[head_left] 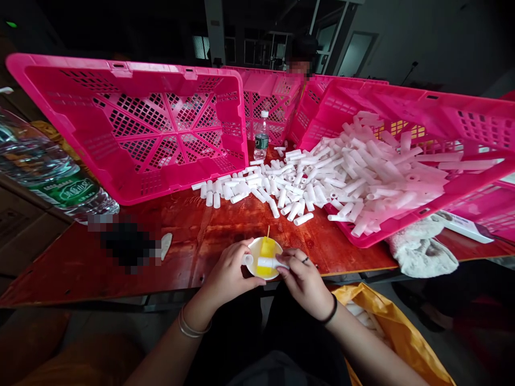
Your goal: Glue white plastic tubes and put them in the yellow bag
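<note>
Near the table's front edge is a small white bowl [254,247] with a yellow block-like piece [268,247] in it and a thin stick [268,230] standing up behind. My left hand [231,268] is at the bowl's left side, its fingers closed round a short white plastic tube [247,259] whose open end faces the bowl. From the right, my right hand [302,276] pinches another white tube [266,262], held level across the bowl in front of the yellow piece. Whether this tube touches the yellow piece I cannot tell.
Loose white tubes [281,182] are heaped behind the bowl, spilling from a tipped pink crate [402,220]. Another pink crate [173,128] stands on its side at left. Water bottles [261,140], a white cloth [422,252] and a yellow sack [386,300] are around.
</note>
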Available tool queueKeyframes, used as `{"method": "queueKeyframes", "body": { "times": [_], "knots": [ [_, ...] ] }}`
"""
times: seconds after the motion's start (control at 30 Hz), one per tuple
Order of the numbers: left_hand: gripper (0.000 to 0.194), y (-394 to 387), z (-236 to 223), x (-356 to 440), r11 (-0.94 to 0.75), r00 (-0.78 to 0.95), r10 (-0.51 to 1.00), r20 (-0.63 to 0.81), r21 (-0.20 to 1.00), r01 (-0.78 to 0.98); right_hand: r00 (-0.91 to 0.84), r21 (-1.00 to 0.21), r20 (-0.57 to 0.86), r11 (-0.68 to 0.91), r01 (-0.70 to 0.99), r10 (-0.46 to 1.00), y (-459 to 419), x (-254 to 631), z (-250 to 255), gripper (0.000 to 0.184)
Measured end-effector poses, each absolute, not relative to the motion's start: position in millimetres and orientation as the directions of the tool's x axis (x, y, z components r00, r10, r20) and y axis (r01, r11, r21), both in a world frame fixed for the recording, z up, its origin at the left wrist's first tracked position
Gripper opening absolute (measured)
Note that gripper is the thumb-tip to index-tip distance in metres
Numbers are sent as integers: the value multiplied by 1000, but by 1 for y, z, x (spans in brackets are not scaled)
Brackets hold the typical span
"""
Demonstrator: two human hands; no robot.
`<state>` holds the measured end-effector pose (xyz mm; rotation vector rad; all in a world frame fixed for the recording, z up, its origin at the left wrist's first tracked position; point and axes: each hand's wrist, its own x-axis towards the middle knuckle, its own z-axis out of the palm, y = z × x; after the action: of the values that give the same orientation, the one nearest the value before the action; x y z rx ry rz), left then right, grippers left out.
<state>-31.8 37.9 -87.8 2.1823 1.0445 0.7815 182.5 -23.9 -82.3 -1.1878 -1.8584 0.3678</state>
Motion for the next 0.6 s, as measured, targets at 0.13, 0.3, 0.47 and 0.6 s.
{"method": "queueKeyframes", "body": {
  "times": [0.13,0.3,0.47,0.6],
  "knots": [
    [56,38,-88,-32,-518,513,820,253,710,477,-232,-544,564,568,617,792,-24,181,-86,19],
    [62,38,-89,-32,-517,510,822,255,711,477,-96,-754,402,389,530,911,-26,181,-83,19],
    [68,39,-86,-33,-553,553,795,250,674,489,-306,-433,623,643,632,720,-24,190,-90,24],
    [38,38,-72,-37,-570,538,799,269,625,533,-112,-642,621,585,496,776,-19,187,-87,19]
  ]
}}
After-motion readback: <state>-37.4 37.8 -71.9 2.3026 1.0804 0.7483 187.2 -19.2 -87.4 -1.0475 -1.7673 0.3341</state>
